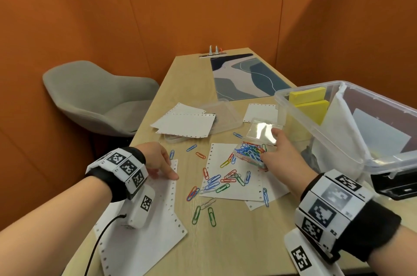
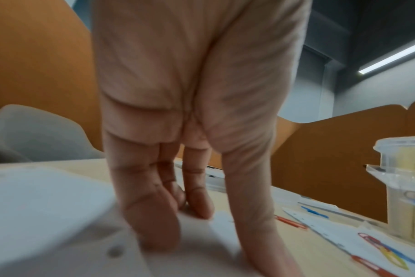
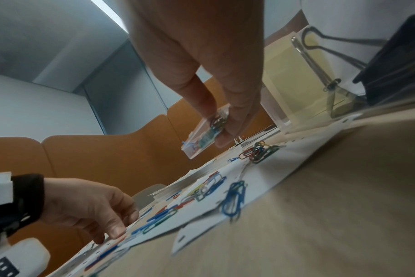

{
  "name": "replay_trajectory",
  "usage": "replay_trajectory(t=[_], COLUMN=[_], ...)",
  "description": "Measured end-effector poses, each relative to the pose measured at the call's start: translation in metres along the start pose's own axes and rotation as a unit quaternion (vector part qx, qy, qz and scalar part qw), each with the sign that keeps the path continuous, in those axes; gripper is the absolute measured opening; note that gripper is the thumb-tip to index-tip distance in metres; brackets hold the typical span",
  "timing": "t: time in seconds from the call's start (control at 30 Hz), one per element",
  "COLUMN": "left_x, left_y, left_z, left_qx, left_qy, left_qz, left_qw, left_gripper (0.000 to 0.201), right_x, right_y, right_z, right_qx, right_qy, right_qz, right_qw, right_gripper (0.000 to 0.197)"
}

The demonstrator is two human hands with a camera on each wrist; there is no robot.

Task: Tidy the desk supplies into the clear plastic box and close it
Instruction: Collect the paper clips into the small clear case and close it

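Note:
The large clear plastic box (image 1: 316,122) stands open at the right, holding yellow sticky notes (image 1: 309,104) and white paper. My right hand (image 1: 278,149) pinches a small clear case (image 1: 262,130) just left of the box, tilted above a heap of coloured paper clips (image 1: 250,152). In the right wrist view the right hand (image 3: 225,121) holds that case (image 3: 199,142) off the table. More loose paper clips (image 1: 216,182) are scattered over paper and desk. My left hand (image 1: 167,169) rests its fingertips on a white perforated sheet (image 1: 146,230), and nothing is held in the left hand (image 2: 190,206).
More perforated sheets (image 1: 185,122) lie over a flat clear lid (image 1: 225,115) at mid-table. A patterned desk mat (image 1: 243,77) lies further back. A grey chair (image 1: 94,99) stands left of the desk. A black binder clip (image 3: 391,65) shows through the box wall.

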State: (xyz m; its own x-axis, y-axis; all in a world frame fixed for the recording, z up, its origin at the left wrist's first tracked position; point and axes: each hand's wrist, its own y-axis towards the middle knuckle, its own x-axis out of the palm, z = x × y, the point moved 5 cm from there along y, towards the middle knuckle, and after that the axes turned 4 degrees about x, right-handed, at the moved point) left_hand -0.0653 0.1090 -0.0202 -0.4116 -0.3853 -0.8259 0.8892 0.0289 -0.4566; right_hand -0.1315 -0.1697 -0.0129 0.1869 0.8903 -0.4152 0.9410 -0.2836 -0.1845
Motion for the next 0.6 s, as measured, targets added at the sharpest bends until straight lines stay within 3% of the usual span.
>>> replay_trajectory(t=[0.13, 0.3, 0.4, 0.6], left_x=[-0.008, -0.029, -0.024, -0.016], left_y=[0.000, -0.007, -0.008, -0.008], left_z=[-0.005, -0.027, -0.035, -0.041], left_qx=[0.004, -0.025, -0.028, 0.025], left_qy=[0.007, 0.152, 0.173, 0.130], left_qz=[-0.003, -0.020, -0.012, 0.009], left_qw=[1.000, 0.988, 0.984, 0.991], left_gripper=[0.068, 0.093, 0.099, 0.103], right_x=[-0.003, -0.004, -0.004, -0.001], right_y=[-0.002, -0.002, -0.002, -0.001], right_z=[0.001, -0.002, -0.003, -0.005], right_qx=[0.002, -0.003, -0.005, -0.003], right_qy=[-0.013, -0.021, -0.011, -0.016], right_qz=[0.002, 0.001, -0.001, 0.000], right_qw=[1.000, 1.000, 1.000, 1.000], right_gripper=[0.070, 0.069, 0.070, 0.070])
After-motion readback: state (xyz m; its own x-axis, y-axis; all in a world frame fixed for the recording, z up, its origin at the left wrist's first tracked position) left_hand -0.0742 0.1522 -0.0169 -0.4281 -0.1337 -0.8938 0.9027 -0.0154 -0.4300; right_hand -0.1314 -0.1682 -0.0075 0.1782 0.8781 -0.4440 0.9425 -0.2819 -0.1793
